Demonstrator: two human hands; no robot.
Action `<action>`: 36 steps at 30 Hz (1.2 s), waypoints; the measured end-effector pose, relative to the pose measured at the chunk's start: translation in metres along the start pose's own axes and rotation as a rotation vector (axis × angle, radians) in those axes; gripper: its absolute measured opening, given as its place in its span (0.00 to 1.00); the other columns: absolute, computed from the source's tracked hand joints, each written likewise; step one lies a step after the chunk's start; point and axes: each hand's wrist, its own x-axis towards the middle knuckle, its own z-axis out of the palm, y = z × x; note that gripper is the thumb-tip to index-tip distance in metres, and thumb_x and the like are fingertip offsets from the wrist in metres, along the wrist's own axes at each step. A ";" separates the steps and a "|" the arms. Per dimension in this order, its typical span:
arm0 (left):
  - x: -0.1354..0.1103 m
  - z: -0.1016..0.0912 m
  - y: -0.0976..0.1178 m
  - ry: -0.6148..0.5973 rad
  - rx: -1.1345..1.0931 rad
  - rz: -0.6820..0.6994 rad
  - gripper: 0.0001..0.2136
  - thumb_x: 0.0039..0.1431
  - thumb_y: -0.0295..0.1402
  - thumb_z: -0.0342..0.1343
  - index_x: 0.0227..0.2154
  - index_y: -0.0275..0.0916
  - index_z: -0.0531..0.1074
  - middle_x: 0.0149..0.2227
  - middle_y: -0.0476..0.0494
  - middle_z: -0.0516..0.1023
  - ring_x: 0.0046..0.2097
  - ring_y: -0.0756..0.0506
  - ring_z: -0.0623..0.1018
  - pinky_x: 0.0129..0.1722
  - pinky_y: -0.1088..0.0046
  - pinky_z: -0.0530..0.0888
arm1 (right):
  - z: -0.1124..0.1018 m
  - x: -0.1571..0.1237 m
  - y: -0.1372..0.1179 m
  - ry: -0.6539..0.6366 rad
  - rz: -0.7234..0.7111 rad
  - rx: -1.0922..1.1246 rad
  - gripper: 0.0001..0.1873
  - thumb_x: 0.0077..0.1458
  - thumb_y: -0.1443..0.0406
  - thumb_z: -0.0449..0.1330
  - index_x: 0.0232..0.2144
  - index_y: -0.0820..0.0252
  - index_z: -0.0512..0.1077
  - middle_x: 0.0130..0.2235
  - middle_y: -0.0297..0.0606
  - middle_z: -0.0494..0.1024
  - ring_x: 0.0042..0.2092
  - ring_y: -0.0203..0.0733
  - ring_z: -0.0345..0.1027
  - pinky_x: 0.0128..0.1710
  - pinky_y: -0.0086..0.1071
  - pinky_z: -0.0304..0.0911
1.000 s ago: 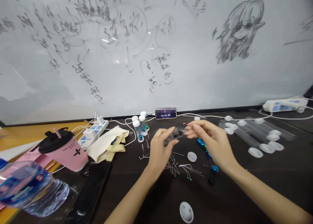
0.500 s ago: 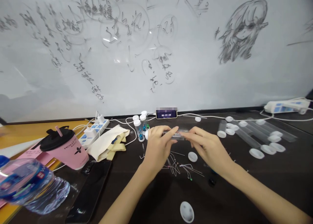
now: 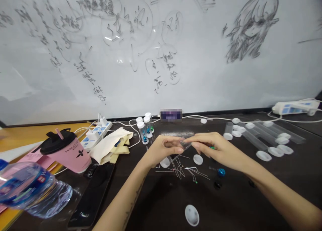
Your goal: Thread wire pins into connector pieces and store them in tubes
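A clear plastic tube [image 3: 185,144] slants between my two hands, its middle partly hidden by fingers. My left hand [image 3: 159,152] is closed around it, thumb in front. A white cap [image 3: 165,162] shows at the tube's lower left end. At the upper right end, the fingertips of my right hand [image 3: 215,146] pinch the tube. Below my hands lie several thin metal pins [image 3: 178,170] with small coloured heads, and a loose white cap [image 3: 198,159]. A small blue ball-like piece [image 3: 221,172] rests under my right wrist.
Capped tubes with blue pieces [image 3: 142,133] stand at the back. Clear tubes [image 3: 255,138] and white caps [image 3: 263,156] lie at right. On the left are a pink cup [image 3: 72,153], a water bottle [image 3: 37,190], a black phone [image 3: 93,197] and a power strip [image 3: 100,135].
The tube has turned from nearly level to slanted, its capped end swinging down toward me. My hands have shifted around it, and the blue piece now shows clearly.
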 end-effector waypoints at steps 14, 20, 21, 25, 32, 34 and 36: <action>-0.007 0.015 0.004 -0.052 -0.274 -0.228 0.12 0.47 0.32 0.67 0.37 0.38 0.80 0.29 0.44 0.81 0.30 0.48 0.78 0.35 0.67 0.73 | 0.007 -0.003 0.005 -0.450 0.293 0.389 0.24 0.60 0.49 0.55 0.48 0.59 0.76 0.14 0.28 0.71 0.11 0.25 0.53 0.11 0.19 0.50; -0.006 0.015 0.008 -0.007 -0.265 -0.204 0.13 0.46 0.31 0.68 0.36 0.37 0.79 0.31 0.44 0.80 0.32 0.48 0.79 0.39 0.66 0.74 | 0.008 -0.002 0.003 -0.367 0.241 0.430 0.23 0.61 0.51 0.55 0.51 0.59 0.73 0.19 0.31 0.74 0.14 0.26 0.58 0.13 0.20 0.54; -0.006 0.013 0.009 0.001 -0.271 -0.196 0.13 0.46 0.31 0.68 0.36 0.37 0.78 0.32 0.44 0.80 0.33 0.48 0.79 0.40 0.65 0.74 | 0.006 -0.002 0.003 -0.319 0.237 0.440 0.23 0.62 0.52 0.55 0.53 0.58 0.72 0.21 0.32 0.75 0.15 0.27 0.60 0.14 0.21 0.55; -0.005 0.000 0.013 0.107 -0.302 -0.133 0.15 0.47 0.30 0.68 0.39 0.38 0.75 0.32 0.44 0.79 0.36 0.44 0.81 0.42 0.61 0.76 | -0.005 0.000 0.003 -0.051 0.188 0.423 0.21 0.62 0.54 0.56 0.53 0.56 0.70 0.27 0.34 0.76 0.18 0.28 0.63 0.16 0.24 0.58; 0.005 -0.014 -0.004 0.470 -0.339 0.016 0.17 0.47 0.30 0.68 0.42 0.36 0.76 0.34 0.44 0.78 0.40 0.45 0.80 0.46 0.64 0.75 | -0.003 0.007 0.032 0.012 0.155 -0.135 0.17 0.63 0.61 0.52 0.51 0.58 0.71 0.36 0.39 0.78 0.31 0.38 0.74 0.33 0.34 0.70; 0.009 -0.014 -0.017 0.551 -0.305 0.049 0.18 0.45 0.29 0.68 0.42 0.36 0.76 0.34 0.44 0.78 0.39 0.46 0.79 0.45 0.67 0.74 | 0.002 0.009 0.040 -0.010 0.168 -0.275 0.16 0.60 0.62 0.55 0.49 0.57 0.73 0.37 0.39 0.79 0.35 0.41 0.75 0.37 0.37 0.69; 0.012 -0.012 -0.030 0.599 -0.259 0.055 0.19 0.43 0.27 0.68 0.41 0.35 0.76 0.36 0.43 0.79 0.39 0.47 0.79 0.44 0.68 0.74 | 0.006 0.009 0.046 -0.045 0.198 -0.388 0.15 0.57 0.63 0.58 0.46 0.57 0.75 0.35 0.39 0.80 0.36 0.46 0.75 0.38 0.41 0.68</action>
